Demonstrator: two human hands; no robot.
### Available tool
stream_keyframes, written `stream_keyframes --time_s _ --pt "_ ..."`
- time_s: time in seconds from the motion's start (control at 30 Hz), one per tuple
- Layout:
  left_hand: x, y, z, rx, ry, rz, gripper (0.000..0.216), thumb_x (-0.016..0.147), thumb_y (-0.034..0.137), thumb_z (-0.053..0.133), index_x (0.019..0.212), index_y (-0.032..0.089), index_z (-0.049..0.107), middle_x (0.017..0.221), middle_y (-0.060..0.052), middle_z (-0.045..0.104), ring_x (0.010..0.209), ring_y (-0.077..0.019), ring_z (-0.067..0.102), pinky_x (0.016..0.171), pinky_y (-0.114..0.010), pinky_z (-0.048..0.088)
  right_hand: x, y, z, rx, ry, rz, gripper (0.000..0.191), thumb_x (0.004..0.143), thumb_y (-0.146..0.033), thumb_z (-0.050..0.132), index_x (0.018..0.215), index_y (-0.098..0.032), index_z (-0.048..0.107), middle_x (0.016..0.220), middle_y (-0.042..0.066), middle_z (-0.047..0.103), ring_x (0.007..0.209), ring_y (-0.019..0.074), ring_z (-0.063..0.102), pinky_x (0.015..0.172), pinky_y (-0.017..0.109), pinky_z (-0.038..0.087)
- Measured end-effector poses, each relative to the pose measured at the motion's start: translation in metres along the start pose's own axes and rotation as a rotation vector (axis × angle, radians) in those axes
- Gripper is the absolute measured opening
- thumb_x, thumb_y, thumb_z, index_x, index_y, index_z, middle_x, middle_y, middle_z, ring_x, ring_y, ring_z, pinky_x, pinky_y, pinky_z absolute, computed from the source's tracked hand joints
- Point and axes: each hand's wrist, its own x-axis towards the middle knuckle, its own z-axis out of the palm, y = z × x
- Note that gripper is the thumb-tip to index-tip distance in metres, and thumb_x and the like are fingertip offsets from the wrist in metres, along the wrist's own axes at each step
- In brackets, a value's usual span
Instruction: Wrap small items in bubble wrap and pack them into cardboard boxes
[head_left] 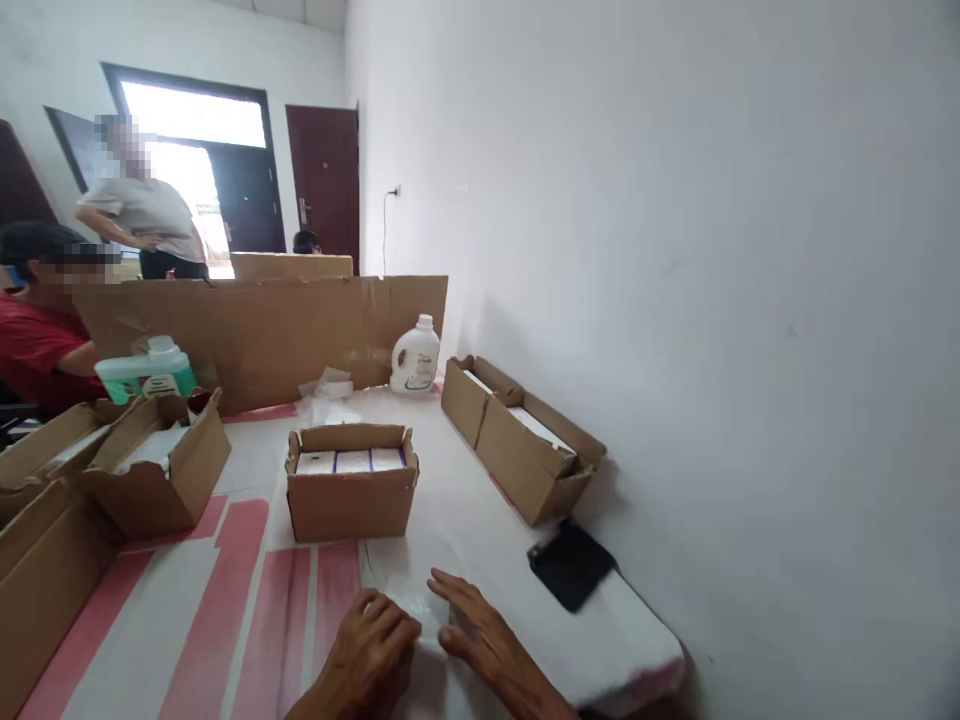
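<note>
My left hand (367, 648) is at the lower middle of the view, low over the table, its fingers curled in a closed grip. What it grips, if anything, is hidden behind the knuckles. To its right, my right hand (487, 632) has its fingers stretched out and the thumb apart, with nothing held. Between the two hands shows a shiny, clear patch like thin plastic film (426, 612); its edges are unclear. Beyond both hands stands a cardboard box (351, 508) with white, purple-edged packs (352, 461) in it.
Along the wall sit two joined cardboard trays (510, 450) and a black pouch (573, 566). More boxes (154, 495) line the left. A white jug (416, 358), a green jug (150, 373) and crumpled plastic (327, 395) are before a cardboard screen (300, 335). People (161, 215) are behind.
</note>
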Motion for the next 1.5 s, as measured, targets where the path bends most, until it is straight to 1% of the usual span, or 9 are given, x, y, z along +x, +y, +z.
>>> stream_keyframes --time_s 0.23,0.4,0.5,0.67,0.8,1.1,1.3,1.4,1.5 --pt "0.036 -0.012 -0.078 -0.322 0.201 -0.379 0.032 0.096 0.033 0.056 0.127 0.029 0.061 0.12 -0.007 0.069 0.114 -0.0215 0.065 0.095 -0.035 0.055 0.027 -0.08 -0.032 -0.029 0.263 -0.278 0.029 0.097 -0.046 0.058 0.086 -0.022 0.07 0.08 0.002 0.069 0.076 0.0192 0.065 0.07 0.027 0.052" --pt "0.053 -0.051 -0.108 0.089 0.434 -0.417 0.052 0.096 0.027 0.053 0.147 0.029 0.045 0.151 -0.011 0.049 0.141 -0.0285 0.046 0.111 -0.048 0.043 0.1 -0.145 -0.064 -0.383 0.681 -0.686 0.015 0.1 -0.025 0.054 0.1 -0.021 0.069 0.093 0.006 0.069 0.087 0.0204 0.063 0.081 0.03 0.049" --pt "0.053 -0.077 -0.101 0.3 0.361 -0.356 0.053 0.092 0.023 0.057 0.144 0.024 0.049 0.144 -0.011 0.057 0.141 -0.0312 0.045 0.113 -0.052 0.038 0.151 -0.157 -0.056 -0.643 0.605 -0.705 0.019 0.098 -0.016 0.053 0.1 -0.018 0.071 0.099 0.01 0.071 0.095 0.0242 0.062 0.086 0.035 0.048" --pt "0.034 -0.081 -0.087 0.282 0.328 -0.328 0.038 0.092 0.02 0.057 0.129 0.024 0.058 0.124 -0.007 0.067 0.125 -0.0257 0.057 0.108 -0.047 0.042 0.205 -0.141 -0.02 -0.697 -0.007 -0.519 0.01 0.086 -0.012 0.068 0.091 -0.017 0.076 0.098 0.01 0.073 0.092 0.0234 0.065 0.082 0.032 0.048" --pt "0.03 -0.075 -0.094 0.263 0.358 -0.306 0.041 0.092 0.016 0.056 0.132 0.024 0.057 0.124 -0.008 0.065 0.125 -0.025 0.055 0.106 -0.044 0.044 0.219 -0.127 -0.018 -0.553 -0.195 -0.491 0.01 0.085 -0.025 0.073 0.093 -0.021 0.078 0.091 0.002 0.076 0.081 0.0162 0.068 0.074 0.024 0.049" --pt "0.034 -0.085 -0.106 0.17 0.488 -0.509 0.051 0.096 0.026 0.055 0.146 0.027 0.043 0.148 -0.013 0.048 0.136 -0.0282 0.046 0.11 -0.049 0.041 0.21 -0.145 -0.039 -0.194 -0.175 -0.335 0.03 0.088 -0.044 0.065 0.076 -0.019 0.077 0.076 0.0 0.073 0.073 0.017 0.064 0.07 0.027 0.047" --pt "-0.002 -0.112 -0.096 -0.421 0.573 -0.986 0.071 0.096 0.06 0.046 0.156 0.025 0.028 0.162 -0.013 0.034 0.149 -0.0295 0.033 0.122 -0.055 0.028 0.161 -0.104 -0.072 0.22 0.416 -0.231 0.051 0.089 -0.063 0.056 0.101 -0.018 0.078 0.105 0.011 0.076 0.099 0.0258 0.068 0.08 0.036 0.053" --pt "-0.007 -0.127 -0.075 -0.59 0.511 -1.107 0.081 0.096 0.069 0.032 0.158 0.018 0.024 0.164 -0.019 0.028 0.152 -0.0329 0.028 0.123 -0.06 0.025 0.142 -0.05 -0.038 0.447 0.698 0.036 0.079 0.084 -0.082 0.043 0.116 -0.016 0.073 0.125 0.018 0.07 0.117 0.0336 0.064 0.087 0.047 0.054" --pt "0.008 -0.125 -0.05 -0.639 0.472 -1.054 0.081 0.097 0.07 0.018 0.158 0.017 0.025 0.165 -0.018 0.029 0.154 -0.0297 0.024 0.124 -0.055 0.022 0.134 -0.007 0.012 0.567 0.43 0.054 0.082 0.087 -0.082 0.039 0.137 -0.021 0.061 0.149 0.013 0.055 0.141 0.0307 0.048 0.11 0.051 0.044"
